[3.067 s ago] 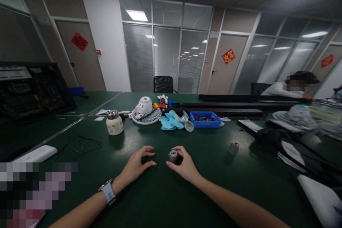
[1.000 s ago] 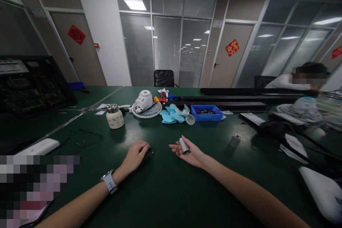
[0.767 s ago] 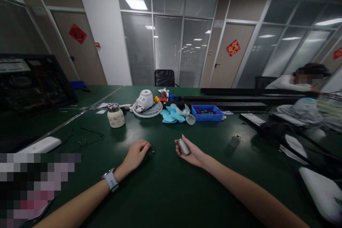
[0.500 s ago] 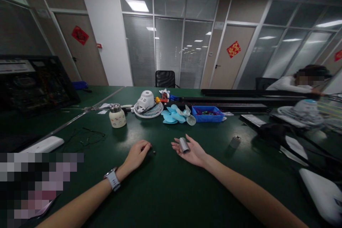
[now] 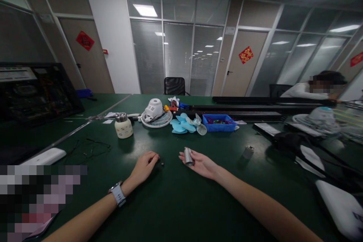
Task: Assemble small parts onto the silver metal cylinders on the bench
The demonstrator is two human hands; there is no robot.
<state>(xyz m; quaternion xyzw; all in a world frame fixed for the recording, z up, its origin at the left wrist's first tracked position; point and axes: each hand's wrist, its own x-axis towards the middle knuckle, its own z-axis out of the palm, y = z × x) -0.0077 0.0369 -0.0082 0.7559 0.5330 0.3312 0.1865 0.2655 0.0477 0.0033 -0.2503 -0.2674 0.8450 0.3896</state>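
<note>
My right hand (image 5: 202,164) rests palm up on the green table (image 5: 176,204), and a small silver metal cylinder (image 5: 187,156) lies across its loosely curled fingers. About a hand's width to the left, my left hand (image 5: 144,166) lies on the table with its fingers curled and the fingertips drawn together; whether anything is inside them is hidden. A tiny dark part (image 5: 162,163) sits on the table just beside those fingertips. A grey watch (image 5: 117,194) is on my left wrist.
A second silver cylinder (image 5: 248,151) stands to the right. Farther back are a cream bottle (image 5: 123,126), a white fan housing on its grille (image 5: 155,115), light blue fan blades (image 5: 183,125) and a blue bin (image 5: 219,123). A black cable (image 5: 90,147) lies left. A person sits far right.
My right hand has turned palm up with the cylinder, which stood on the table under its fingers before. Over the last second the cylinder shifted slightly in the fingers. The left hand hardly moved.
</note>
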